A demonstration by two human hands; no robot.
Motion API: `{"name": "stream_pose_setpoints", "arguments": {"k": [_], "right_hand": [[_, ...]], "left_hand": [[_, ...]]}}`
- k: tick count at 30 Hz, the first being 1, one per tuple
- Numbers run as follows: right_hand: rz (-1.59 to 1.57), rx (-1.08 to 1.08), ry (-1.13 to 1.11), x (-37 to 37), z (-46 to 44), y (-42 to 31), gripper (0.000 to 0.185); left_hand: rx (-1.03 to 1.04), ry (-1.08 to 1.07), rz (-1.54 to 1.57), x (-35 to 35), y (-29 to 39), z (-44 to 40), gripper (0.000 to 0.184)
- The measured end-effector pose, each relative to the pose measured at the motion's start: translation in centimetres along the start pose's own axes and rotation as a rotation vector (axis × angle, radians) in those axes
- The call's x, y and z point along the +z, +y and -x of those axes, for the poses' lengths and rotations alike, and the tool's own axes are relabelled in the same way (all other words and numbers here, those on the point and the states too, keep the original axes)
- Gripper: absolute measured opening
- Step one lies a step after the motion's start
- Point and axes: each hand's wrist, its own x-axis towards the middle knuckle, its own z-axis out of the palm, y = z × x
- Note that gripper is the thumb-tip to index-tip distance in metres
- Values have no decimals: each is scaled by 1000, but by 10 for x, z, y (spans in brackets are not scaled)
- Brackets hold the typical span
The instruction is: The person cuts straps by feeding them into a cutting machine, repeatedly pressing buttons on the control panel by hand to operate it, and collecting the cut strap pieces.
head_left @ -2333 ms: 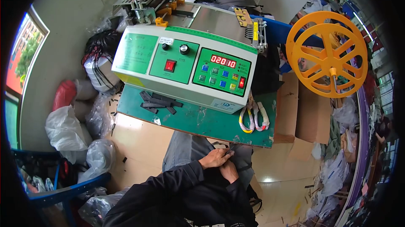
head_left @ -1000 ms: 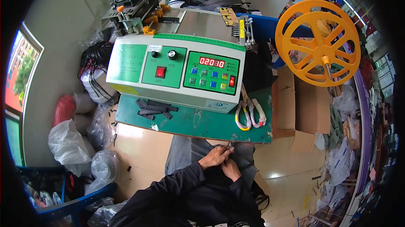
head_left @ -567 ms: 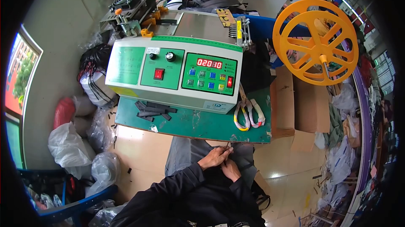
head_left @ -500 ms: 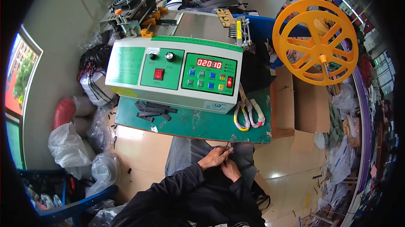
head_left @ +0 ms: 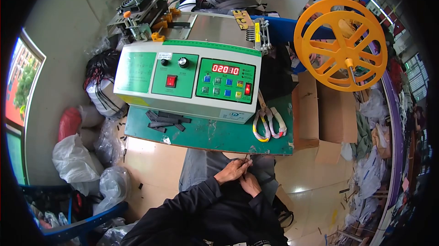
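Observation:
My left hand (head_left: 231, 171) and my right hand (head_left: 250, 185) are together above my lap, just below the front edge of the green table (head_left: 219, 142). The left fingers are closed in a pinch around a thin dark piece (head_left: 247, 157), too small to name. Close against it, my right hand is curled, its fingertips partly hidden behind the left. Up on the table stands a green and white machine (head_left: 187, 74) with a red display reading 02010. Several short black strips (head_left: 167, 120) lie in front of it. Scissors with wrapped handles (head_left: 270, 125) rest at the right.
A large yellow reel (head_left: 345, 49) juts out at the machine's right. Below it sits an open cardboard box (head_left: 327, 109). Plastic bags (head_left: 75, 161) are heaped on the left, near a blue curved rim (head_left: 87, 223). Black scraps are scattered on the tiled floor (head_left: 151, 173).
Both hands stay in the same place and pose. The machine, table and reel appear shifted very slightly to the left in the view.

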Motion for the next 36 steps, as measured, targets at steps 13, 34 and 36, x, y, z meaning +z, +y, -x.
{"name": "stream_pose_setpoints", "arguments": {"k": [13, 34, 36], "right_hand": [[-70, -147, -28, 20, -17, 17, 38], [-43, -145, 129, 20, -6, 12, 38], [-47, -150, 124, 18, -3, 12, 38]], "left_hand": [[15, 135, 182, -3, 15, 12, 26], [329, 250, 51, 13, 70, 25, 35], [346, 263, 61, 15, 73, 28, 34]]}}
